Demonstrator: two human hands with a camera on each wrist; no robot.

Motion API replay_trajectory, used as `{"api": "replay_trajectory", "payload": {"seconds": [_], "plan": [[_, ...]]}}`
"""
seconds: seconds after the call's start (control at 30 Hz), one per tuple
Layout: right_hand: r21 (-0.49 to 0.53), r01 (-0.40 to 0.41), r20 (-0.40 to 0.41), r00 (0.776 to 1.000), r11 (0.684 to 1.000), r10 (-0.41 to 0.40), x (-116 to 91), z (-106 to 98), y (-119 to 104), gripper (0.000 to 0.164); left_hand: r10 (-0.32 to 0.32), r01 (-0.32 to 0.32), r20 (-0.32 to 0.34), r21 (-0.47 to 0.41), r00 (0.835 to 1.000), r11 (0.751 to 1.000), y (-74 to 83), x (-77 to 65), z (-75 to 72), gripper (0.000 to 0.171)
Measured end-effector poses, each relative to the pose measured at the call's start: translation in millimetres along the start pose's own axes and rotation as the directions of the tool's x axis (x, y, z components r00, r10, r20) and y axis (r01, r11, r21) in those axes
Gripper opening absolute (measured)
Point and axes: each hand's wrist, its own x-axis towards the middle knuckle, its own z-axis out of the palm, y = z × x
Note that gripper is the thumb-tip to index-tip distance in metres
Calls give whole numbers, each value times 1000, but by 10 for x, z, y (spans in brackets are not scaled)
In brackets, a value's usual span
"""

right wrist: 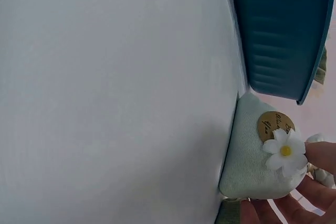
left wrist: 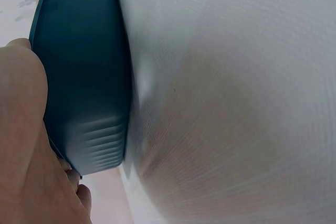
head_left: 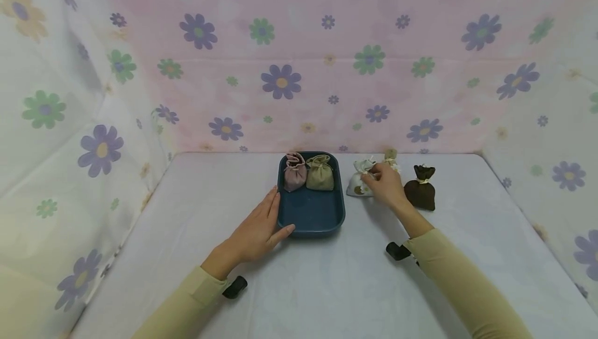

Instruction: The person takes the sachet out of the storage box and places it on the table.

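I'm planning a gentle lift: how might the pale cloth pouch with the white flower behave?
The pale, plump cloth pouch likely gives softly, being gathered fabric. Its wide base suggests little rolling. The protruding white flower might bend.

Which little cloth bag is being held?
The pale grey cloth bag with the round brown label, beside the rectangular blue tray; it alone is pinched by the right hand.
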Motion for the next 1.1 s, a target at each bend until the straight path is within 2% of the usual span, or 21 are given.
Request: {"api": "replay_trajectory", "payload": {"seconds": [0.2, 0.43, 0.57, 1.1], "plan": [[14, -11, 22, 1000, 1000, 10, -34, -77, -6, 41, -6, 6, 6, 5, 1000, 1000, 8, 1, 10, 97], [16, -10, -22, 1000, 1000, 10, -122, -246, -45, 46, -11, 11, 2, 3, 1000, 1000, 6, 4, 19, 97], [20, -1, -20, 1000, 1000, 1, -175, -306, -68, 45, -11, 11, 1, 3, 1000, 1000, 5, 6, 19, 97], [67, 49, 47, 998, 997, -52, -285, -304, -214, 46, -2, 2, -3, -4, 1000, 1000, 4, 1, 6, 97]]}}
